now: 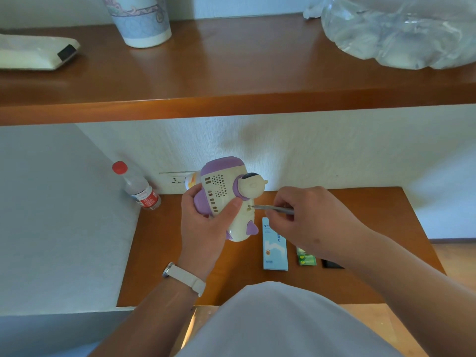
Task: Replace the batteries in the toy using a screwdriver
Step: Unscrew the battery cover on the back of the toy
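Note:
A cream and purple rocket-shaped toy (223,186) is held up above the small wooden table (164,266). My left hand (206,225) grips its left side, thumb across the vented panel. A thin metal screwdriver (273,208) is pinched in my right hand (309,220), its tip set in a screw hole on the toy's right side. A green pack of batteries (306,258) lies on the table, partly under my right wrist.
A light blue screwdriver box (275,247) and a small black item (331,264) lie on the table. A red-capped water bottle (139,189) stands at the back left by a wall socket (175,179). The shelf (231,73) above holds a cup, a pouch and a plastic bag.

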The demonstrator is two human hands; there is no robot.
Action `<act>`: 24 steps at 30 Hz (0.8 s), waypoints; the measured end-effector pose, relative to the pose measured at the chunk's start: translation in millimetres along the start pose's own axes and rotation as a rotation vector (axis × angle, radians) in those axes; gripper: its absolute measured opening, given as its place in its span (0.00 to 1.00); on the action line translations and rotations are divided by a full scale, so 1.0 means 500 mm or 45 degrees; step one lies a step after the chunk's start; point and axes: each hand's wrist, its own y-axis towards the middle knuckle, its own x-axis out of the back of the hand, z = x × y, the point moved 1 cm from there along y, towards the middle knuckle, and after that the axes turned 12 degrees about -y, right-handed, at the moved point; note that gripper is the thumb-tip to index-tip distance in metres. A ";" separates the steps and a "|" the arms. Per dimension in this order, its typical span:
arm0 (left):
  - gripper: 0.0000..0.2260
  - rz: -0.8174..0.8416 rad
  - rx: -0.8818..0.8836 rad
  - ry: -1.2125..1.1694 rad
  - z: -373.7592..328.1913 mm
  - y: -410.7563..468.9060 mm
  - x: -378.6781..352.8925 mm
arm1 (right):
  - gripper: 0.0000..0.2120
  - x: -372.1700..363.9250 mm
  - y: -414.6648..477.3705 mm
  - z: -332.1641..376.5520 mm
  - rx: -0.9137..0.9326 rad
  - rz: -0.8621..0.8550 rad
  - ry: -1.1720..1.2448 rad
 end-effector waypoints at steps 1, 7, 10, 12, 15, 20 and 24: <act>0.24 0.000 0.003 0.001 0.002 0.002 -0.001 | 0.17 0.000 0.002 -0.001 0.000 -0.004 0.003; 0.24 0.006 0.010 0.013 0.008 0.012 -0.009 | 0.13 -0.005 0.007 -0.010 -0.036 -0.007 0.015; 0.24 0.010 0.022 0.012 0.010 0.015 -0.011 | 0.13 -0.007 0.006 -0.014 -0.051 0.001 0.050; 0.24 0.011 0.033 0.012 0.011 0.017 -0.012 | 0.12 -0.007 0.005 -0.016 -0.060 -0.012 0.068; 0.24 0.014 0.035 0.023 0.012 0.022 -0.015 | 0.11 -0.006 0.004 -0.021 -0.062 -0.055 0.066; 0.24 0.013 0.064 0.002 0.017 0.026 -0.017 | 0.10 -0.008 0.000 -0.034 -0.079 -0.067 0.077; 0.23 0.003 0.107 -0.036 0.023 0.028 -0.028 | 0.07 -0.017 -0.014 -0.062 -0.190 -0.044 0.268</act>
